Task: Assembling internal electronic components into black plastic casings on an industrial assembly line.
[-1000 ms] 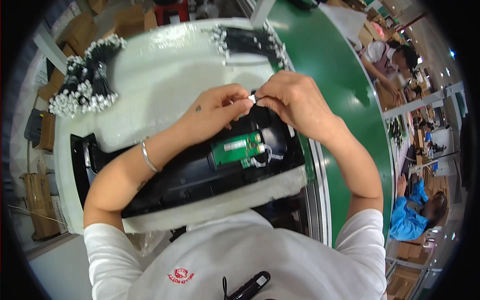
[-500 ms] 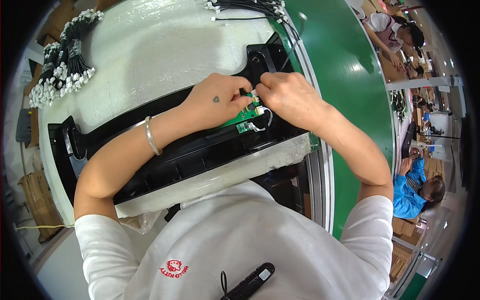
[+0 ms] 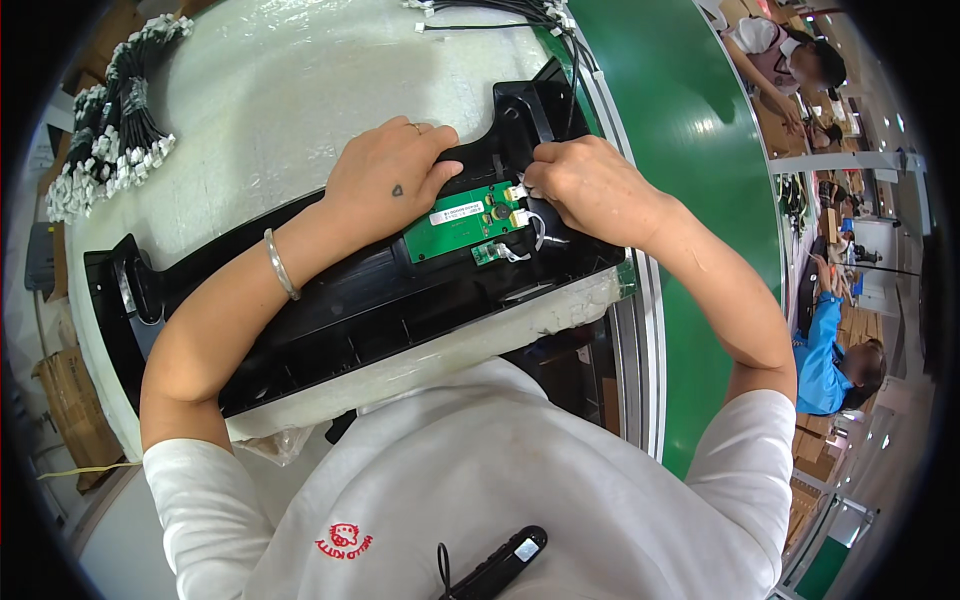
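A long black plastic housing (image 3: 340,290) lies across the padded table. It holds a green circuit board (image 3: 430,238), with a smaller green board (image 3: 486,254) beside it and a short white cable (image 3: 541,235) at their right end. My right hand (image 3: 595,190) pinches a white cable connector (image 3: 519,191) at the board's upper right corner; its fingertips partly hide it. From behind that hand a black cable (image 3: 574,85) runs up past the housing. My left hand (image 3: 385,175) is over the housing's far edge, thumb and forefinger apart, holding nothing visible; its other fingers are mostly hidden.
Bundles of black cables with white plugs (image 3: 125,110) lie at the far left, more black cables (image 3: 490,15) at the top. A plastic-covered pad (image 3: 270,80) is under the housing. Right of a metal rail runs a green surface (image 3: 690,150); two people work beyond it.
My left hand has moved left, off the connector end, uncovering the green board. My right hand stays at the board's corner connector. The housing has shifted slightly left.
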Tool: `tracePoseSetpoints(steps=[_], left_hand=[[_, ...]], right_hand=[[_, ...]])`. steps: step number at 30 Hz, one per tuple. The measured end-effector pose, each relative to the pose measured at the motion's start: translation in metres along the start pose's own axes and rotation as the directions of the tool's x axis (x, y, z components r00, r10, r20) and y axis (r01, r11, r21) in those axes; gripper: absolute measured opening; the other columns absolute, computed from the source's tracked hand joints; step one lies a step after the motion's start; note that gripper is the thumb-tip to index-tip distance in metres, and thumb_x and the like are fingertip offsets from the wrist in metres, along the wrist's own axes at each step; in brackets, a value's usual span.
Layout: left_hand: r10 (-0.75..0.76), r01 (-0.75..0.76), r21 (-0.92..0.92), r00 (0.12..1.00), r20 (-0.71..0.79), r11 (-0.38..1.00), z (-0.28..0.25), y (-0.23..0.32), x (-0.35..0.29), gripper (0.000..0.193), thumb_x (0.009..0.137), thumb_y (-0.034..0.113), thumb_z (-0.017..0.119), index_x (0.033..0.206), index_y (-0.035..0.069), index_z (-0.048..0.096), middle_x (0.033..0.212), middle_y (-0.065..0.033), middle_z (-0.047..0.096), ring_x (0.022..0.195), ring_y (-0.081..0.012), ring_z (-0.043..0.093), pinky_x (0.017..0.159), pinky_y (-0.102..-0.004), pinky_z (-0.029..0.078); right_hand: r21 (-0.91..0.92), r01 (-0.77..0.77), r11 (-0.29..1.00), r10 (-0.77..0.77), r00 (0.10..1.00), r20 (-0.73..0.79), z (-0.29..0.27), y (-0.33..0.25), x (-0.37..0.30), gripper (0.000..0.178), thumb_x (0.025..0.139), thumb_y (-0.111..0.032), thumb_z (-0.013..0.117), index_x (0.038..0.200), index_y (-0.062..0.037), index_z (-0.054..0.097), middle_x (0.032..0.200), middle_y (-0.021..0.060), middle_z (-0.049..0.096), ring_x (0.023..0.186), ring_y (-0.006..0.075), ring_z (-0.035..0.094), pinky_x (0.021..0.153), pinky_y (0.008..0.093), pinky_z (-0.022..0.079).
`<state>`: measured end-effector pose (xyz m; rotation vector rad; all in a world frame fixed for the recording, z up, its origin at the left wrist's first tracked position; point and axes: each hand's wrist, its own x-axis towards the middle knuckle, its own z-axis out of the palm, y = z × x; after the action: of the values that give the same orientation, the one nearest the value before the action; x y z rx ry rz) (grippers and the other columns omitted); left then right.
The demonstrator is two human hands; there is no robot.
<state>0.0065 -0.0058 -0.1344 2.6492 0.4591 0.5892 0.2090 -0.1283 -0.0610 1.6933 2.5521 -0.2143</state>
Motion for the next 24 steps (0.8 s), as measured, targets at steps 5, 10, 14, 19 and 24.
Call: tracePoseSetpoints(steps=[5, 10, 14, 19, 24], left_hand=[[-0.03, 0.03, -0.02, 0.999, 0.025, 0.999, -0.001, 0.0, 0.001, 0.018, 0.088, 0.025, 0.064, 0.093, 0.009, 0.059, 0.077, -0.007, 0.062, 0.078, -0.0283, 0.059, 0.064, -0.0414, 0.05], [-0.029, 0.03, -0.012, 0.999, 0.041, 0.999, -0.001, -0.001, 0.002, 0.018, 0.088, 0.026, 0.064, 0.093, 0.009, 0.059, 0.076, -0.0069, 0.062, 0.077, -0.0279, 0.06, 0.064, -0.0415, 0.05], [-0.044, 0.045, -0.026, 0.998, 0.048, 0.999, -0.001, -0.002, 0.001, 0.019, 0.088, 0.027, 0.064, 0.095, 0.01, 0.059, 0.074, -0.0065, 0.06, 0.078, -0.0279, 0.058, 0.065, -0.0408, 0.049], [-0.077, 0.08, -0.036, 0.994, 0.071, 0.996, -0.002, 0.005, 0.002, 0.017, 0.086, 0.022, 0.065, 0.092, 0.006, 0.06, 0.077, -0.0071, 0.063, 0.081, -0.0272, 0.06, 0.066, -0.0413, 0.051], [-0.103, 0.106, -0.077, 0.994, 0.032, 0.991, 0.003, 0.009, 0.002, 0.016, 0.086, 0.019, 0.066, 0.092, 0.005, 0.061, 0.078, -0.0075, 0.063, 0.083, -0.0269, 0.059, 0.069, -0.0415, 0.051]], right_hand=[[0.031, -0.03, 0.999, 0.031, 1.0, -0.004, 0.0, -0.001, -0.003, 0.008, 0.069, 0.005, 0.062, 0.076, 0.0012, 0.063, 0.077, 0.0139, 0.058, 0.072, 0.0343, 0.062, 0.065, 0.0431, 0.051], [0.031, -0.055, 0.998, 0.056, 0.998, -0.021, 0.001, -0.004, -0.003, 0.008, 0.07, 0.005, 0.062, 0.076, 0.0012, 0.063, 0.077, 0.0142, 0.058, 0.071, 0.0343, 0.061, 0.065, 0.0434, 0.05], [0.046, -0.077, 0.996, 0.079, 0.996, -0.041, 0.002, -0.007, -0.003, 0.008, 0.069, 0.006, 0.062, 0.076, 0.0015, 0.062, 0.077, 0.0145, 0.057, 0.071, 0.0343, 0.061, 0.064, 0.0436, 0.05], [0.05, -0.106, 0.993, 0.108, 0.994, -0.037, 0.006, -0.01, -0.004, 0.008, 0.068, 0.006, 0.062, 0.075, 0.0017, 0.061, 0.077, 0.0148, 0.057, 0.071, 0.0348, 0.061, 0.065, 0.0439, 0.051], [0.032, -0.106, 0.994, 0.108, 0.993, -0.043, 0.018, -0.01, -0.001, 0.007, 0.068, 0.006, 0.062, 0.074, 0.002, 0.06, 0.078, 0.0152, 0.058, 0.072, 0.0353, 0.062, 0.065, 0.0444, 0.051]])
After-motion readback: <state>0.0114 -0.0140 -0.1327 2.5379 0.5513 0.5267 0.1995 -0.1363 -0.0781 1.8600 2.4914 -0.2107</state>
